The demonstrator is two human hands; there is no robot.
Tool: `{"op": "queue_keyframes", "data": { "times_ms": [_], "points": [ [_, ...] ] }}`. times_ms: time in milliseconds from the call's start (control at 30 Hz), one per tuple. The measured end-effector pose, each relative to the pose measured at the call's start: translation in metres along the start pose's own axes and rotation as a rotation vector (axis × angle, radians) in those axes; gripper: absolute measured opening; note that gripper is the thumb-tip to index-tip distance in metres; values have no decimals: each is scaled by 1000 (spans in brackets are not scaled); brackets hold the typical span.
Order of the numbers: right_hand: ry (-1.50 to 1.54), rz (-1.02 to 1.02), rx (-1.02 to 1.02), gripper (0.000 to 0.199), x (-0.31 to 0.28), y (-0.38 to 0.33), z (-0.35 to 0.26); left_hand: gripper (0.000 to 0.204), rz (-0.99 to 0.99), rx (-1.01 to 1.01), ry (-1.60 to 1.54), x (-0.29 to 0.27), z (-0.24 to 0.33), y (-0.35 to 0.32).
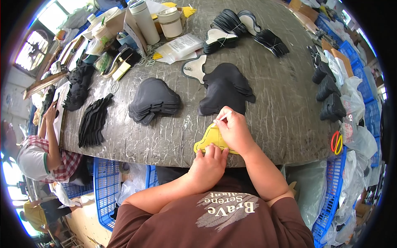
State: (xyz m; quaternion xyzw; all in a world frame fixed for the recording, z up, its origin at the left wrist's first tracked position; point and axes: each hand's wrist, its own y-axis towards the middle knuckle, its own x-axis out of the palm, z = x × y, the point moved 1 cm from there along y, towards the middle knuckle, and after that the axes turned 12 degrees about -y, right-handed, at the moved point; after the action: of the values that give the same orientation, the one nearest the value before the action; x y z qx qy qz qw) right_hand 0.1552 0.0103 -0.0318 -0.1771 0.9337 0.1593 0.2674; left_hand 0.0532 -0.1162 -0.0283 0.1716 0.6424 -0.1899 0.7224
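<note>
At the table's near edge lies a yellow flat template with a curved outline and slots cut along its border. My left hand holds it down, its fingers bent and close together over the lower edge. In a pinch, my right hand grips a slim white marking pencil at the template's upper right; its tip is too small to make out. Just beyond is a loose stack of black cut pieces. A pale, dark-edged piece touches that stack. Left of it sits another black stack.
Black strips lie at the left. Tied bundles rest at the far side, near a white bottle and a jar. Scissors are at the right edge. Blue crates flank me; a co-worker works at left.
</note>
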Motion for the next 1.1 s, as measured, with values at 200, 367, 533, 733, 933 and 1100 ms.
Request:
{"op": "queue_keyframes", "data": {
  "times_ms": [200,367,533,733,933,1100],
  "points": [
    [-36,53,-26,10,-3,0,3,66,-31,-12,-39,0,0,2],
    [-66,81,21,13,-9,0,4,68,-40,-19,-42,-1,0,1],
    [-66,102,24,13,-14,-4,4,68,-36,-17,-30,0,0,1],
    [-96,118,-10,13,-14,-5,4,68,-29,-11,-26,-1,0,1],
    [-137,133,-6,12,-19,-11,7,67,-40,-18,-42,-1,0,1],
    [-151,151,21,10,-22,-20,16,67,-32,-18,-38,0,1,2]
  ]
}}
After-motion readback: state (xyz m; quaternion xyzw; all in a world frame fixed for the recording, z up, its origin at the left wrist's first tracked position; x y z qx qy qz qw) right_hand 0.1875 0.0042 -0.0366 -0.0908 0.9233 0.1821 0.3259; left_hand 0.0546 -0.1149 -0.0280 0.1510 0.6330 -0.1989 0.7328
